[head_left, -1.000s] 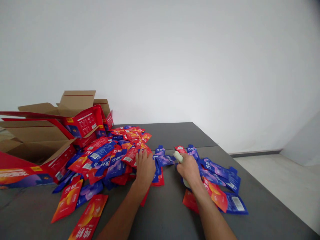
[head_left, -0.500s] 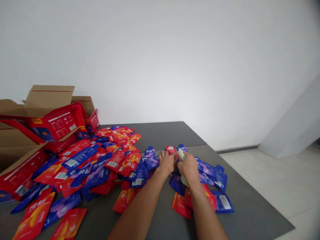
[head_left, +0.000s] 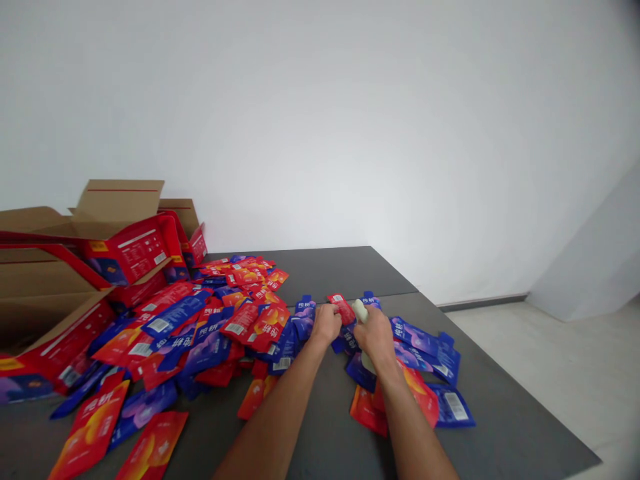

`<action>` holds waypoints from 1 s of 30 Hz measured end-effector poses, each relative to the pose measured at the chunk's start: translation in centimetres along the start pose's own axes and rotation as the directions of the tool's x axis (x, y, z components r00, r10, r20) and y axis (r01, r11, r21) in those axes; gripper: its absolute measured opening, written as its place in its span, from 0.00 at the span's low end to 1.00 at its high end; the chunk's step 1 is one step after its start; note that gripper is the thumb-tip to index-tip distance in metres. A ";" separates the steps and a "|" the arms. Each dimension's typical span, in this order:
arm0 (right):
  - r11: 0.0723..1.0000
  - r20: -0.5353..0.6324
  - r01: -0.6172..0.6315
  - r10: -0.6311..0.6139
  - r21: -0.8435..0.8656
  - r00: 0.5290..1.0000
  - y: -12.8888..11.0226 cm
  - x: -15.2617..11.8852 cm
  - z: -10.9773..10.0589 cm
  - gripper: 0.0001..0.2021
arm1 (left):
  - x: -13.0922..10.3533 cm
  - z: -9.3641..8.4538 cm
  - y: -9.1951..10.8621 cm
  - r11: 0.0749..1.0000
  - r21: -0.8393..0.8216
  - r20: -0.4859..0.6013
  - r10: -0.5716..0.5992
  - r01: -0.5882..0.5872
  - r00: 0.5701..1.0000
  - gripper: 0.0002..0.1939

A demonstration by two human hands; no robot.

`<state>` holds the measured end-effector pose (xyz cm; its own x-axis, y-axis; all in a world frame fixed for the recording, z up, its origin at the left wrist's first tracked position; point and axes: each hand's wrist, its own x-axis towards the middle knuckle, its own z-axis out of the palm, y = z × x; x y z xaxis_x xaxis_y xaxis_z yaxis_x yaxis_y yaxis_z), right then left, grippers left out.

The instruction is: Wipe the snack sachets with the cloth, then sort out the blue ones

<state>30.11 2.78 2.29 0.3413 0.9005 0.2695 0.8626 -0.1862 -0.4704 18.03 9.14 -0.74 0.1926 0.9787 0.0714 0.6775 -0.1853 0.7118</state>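
My left hand (head_left: 327, 324) is closed at the edge of a small red pouch (head_left: 342, 308), its fingertips partly hidden. Close by on the right, my right hand (head_left: 376, 339) is wrapped round a pale, rounded, stick-like object (head_left: 359, 310); its upper end sticks out above the fist and a little of it shows below. I cannot make out its kind. Blue pouches (head_left: 361, 371) lie beneath and around my right hand. Another blue pouch (head_left: 305, 308) rests just left of my left hand, and one more blue pouch (head_left: 370, 301) is behind my right hand.
A large heap of red and blue pouches (head_left: 210, 340) covers the left of the dark grey table (head_left: 320, 427). Open red cardboard boxes (head_left: 135, 250) stand at the far left. More blue pouches (head_left: 454, 405) lie right of my right forearm, near the table's edge.
My left hand's fingers have curled in from a looser spread. The red pouch has shifted slightly left and tilted with that hand. My right hand still grips the pale object. The view has turned slightly left.
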 end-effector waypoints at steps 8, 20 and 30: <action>0.990 -0.058 0.065 -0.058 0.126 0.997 -1.4 -0.8 -0.8 0.16 | 0.2 -2.4 -1.3 0.997 -0.007 -0.268 -0.070 0.071 0.961 0.15; 0.983 -0.056 0.066 -0.057 0.169 0.997 -1.2 -0.9 -0.5 0.16 | -1.3 0.6 1.2 0.948 0.263 -0.257 -0.110 0.179 0.960 0.11; 0.966 -0.116 0.143 -0.120 0.215 0.986 -1.8 -1.0 -0.6 0.15 | 1.0 -2.0 0.8 0.976 -0.207 -0.214 -0.112 0.067 0.970 0.03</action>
<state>28.47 1.94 3.35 0.2762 0.8645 0.4200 0.8018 0.0337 -0.5967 17.35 10.10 1.27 -0.0410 0.9894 0.1393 0.5272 -0.0970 0.8442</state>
